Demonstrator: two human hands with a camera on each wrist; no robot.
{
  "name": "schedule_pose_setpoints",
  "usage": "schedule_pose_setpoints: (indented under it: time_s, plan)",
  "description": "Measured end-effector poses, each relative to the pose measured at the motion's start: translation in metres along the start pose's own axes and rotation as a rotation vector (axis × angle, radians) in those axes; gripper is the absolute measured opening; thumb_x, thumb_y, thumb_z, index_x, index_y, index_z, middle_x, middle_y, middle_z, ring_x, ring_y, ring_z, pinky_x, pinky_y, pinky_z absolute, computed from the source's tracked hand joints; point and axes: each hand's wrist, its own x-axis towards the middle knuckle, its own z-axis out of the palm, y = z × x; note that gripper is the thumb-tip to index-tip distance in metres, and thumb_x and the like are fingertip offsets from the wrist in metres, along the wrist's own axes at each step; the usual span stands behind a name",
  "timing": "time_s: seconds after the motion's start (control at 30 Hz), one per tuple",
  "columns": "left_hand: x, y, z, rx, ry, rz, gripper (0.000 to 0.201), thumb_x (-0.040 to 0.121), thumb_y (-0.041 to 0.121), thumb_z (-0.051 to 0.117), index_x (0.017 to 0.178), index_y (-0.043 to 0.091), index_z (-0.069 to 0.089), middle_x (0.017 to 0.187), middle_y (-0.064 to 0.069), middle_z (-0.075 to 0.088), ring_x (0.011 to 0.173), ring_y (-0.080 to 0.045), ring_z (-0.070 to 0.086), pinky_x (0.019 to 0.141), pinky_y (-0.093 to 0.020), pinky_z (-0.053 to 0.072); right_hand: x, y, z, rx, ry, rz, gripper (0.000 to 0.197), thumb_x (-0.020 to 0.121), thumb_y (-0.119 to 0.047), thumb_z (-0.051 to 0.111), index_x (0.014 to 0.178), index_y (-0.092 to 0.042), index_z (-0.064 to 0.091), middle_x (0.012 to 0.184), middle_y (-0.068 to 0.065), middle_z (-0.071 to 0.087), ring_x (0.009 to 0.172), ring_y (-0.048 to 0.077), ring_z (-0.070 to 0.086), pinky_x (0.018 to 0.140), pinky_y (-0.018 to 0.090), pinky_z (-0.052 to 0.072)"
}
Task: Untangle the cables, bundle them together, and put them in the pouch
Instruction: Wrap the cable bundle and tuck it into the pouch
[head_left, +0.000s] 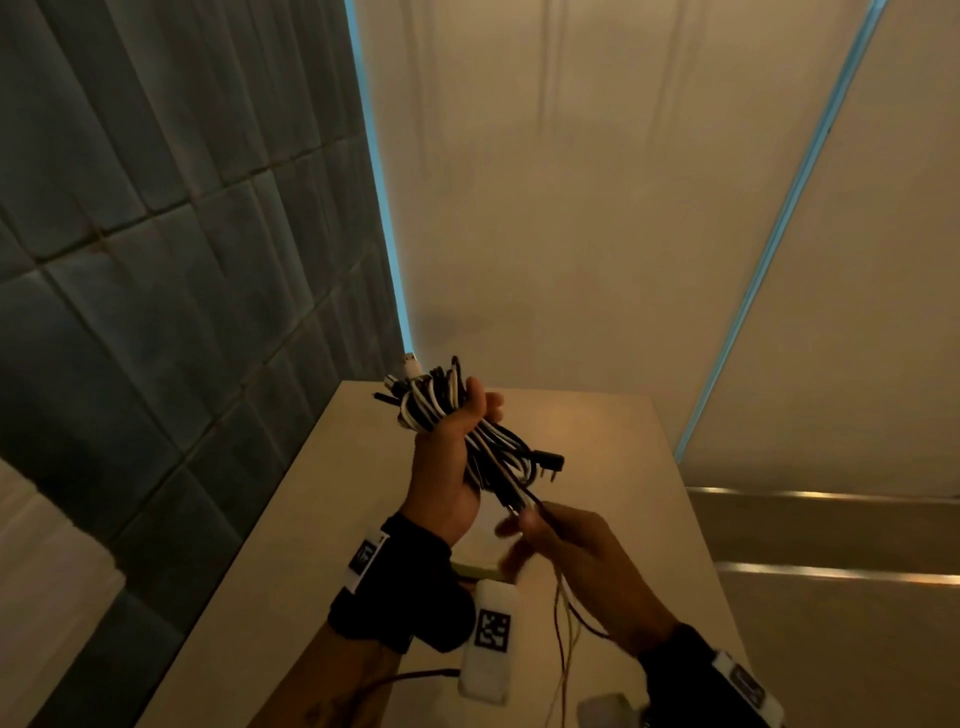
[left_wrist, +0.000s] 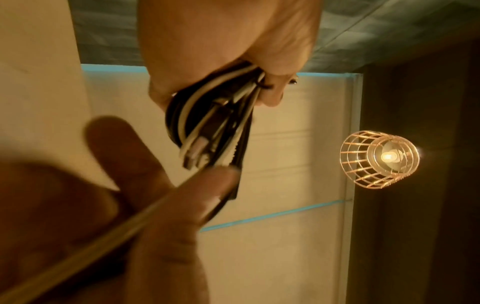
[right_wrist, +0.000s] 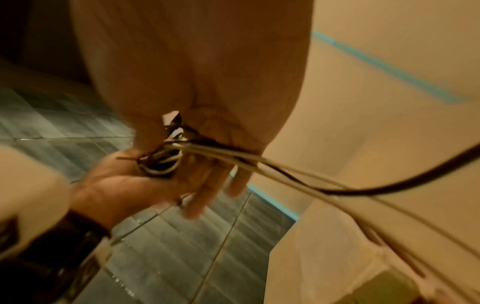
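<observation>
Black-white cable bundle (head_left: 441, 410) in raised left hand (head_left: 447, 467)

no legible text, only coded tags (head_left: 491, 630)

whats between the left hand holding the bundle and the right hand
Loose cable ends run from the cable bundle in the left hand down to the right hand; the head view shows it.

Left hand (head_left: 448, 457) raised upright, fingers (head_left: 491, 402) and thumb curled tight round a bunch of cables (head_left: 441, 402); black band on the wrist. Right hand (head_left: 566, 551) lower and nearer, blurred, pinching loose cable ends just beneath the left palm
</observation>
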Motion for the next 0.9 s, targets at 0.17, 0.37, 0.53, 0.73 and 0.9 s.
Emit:
schedule_pose_setpoints:
  time_s: [0.17, 0.37, 0.53, 0.73, 0.9]
  plan:
    - [0.005, 0.018, -0.003, -0.162, 0.058, -0.087, 0.015, 0.091, 0.022, 0.061, 0.077, 0.015, 0.060, 0.066, 0.000, 0.054, 0.067, -0.016, 0.056, 0.081, -0.039, 0.049, -0.012, 0.012, 0.007, 0.299, 0.025, 0.074, 0.051, 0.091, -0.052, 0.047, 0.076, -0.006, 0.061, 0.054, 0.004, 0.031, 0.046, 0.014, 0.025, 0.044, 0.025, 0.021]
    - [0.003, 0.031, -0.008, -0.199, -0.031, -0.172, 0.028, 0.091, 0.024, 0.059, 0.065, 0.018, 0.054, 0.052, 0.007, 0.046, 0.047, -0.008, 0.048, 0.061, -0.026, 0.041, -0.013, 0.036, -0.014, 0.251, -0.211, 0.302, 0.044, 0.084, -0.056, 0.058, 0.066, -0.015, 0.057, 0.057, 0.003, 0.031, 0.046, 0.013, 0.022, 0.046, 0.028, 0.015]
    - [-0.008, 0.039, -0.022, -0.060, -0.245, -0.312, 0.011, 0.081, 0.020, 0.059, 0.074, 0.012, 0.055, 0.045, 0.006, 0.040, 0.038, -0.009, 0.045, 0.046, -0.021, 0.037, -0.004, 0.027, -0.077, 0.077, -0.256, 0.347, 0.038, 0.080, -0.053, 0.067, 0.065, -0.021, 0.053, 0.056, -0.004, 0.035, 0.044, 0.010, 0.026, 0.041, 0.021, 0.026]
    - [-0.025, 0.017, -0.024, 0.194, -0.393, -0.415, 0.008, 0.074, 0.011, 0.064, 0.078, 0.011, 0.057, 0.049, 0.003, 0.039, 0.041, -0.010, 0.044, 0.045, -0.023, 0.042, 0.035, -0.032, -0.101, -0.143, -0.233, 0.227, 0.034, 0.085, -0.040, 0.065, 0.070, -0.011, 0.058, 0.052, -0.002, 0.029, 0.044, 0.012, 0.020, 0.043, 0.024, 0.017]
    - [-0.033, 0.003, -0.020, 0.333, -0.434, -0.345, 0.034, 0.073, 0.011, 0.068, 0.105, 0.001, 0.066, 0.052, 0.001, 0.044, 0.046, -0.012, 0.046, 0.048, -0.025, 0.043, 0.062, -0.068, -0.078, -0.405, -0.188, 0.021, 0.026, 0.092, -0.020, 0.061, 0.069, -0.009, 0.063, 0.051, -0.005, 0.046, 0.045, 0.009, 0.038, 0.046, 0.021, 0.033]
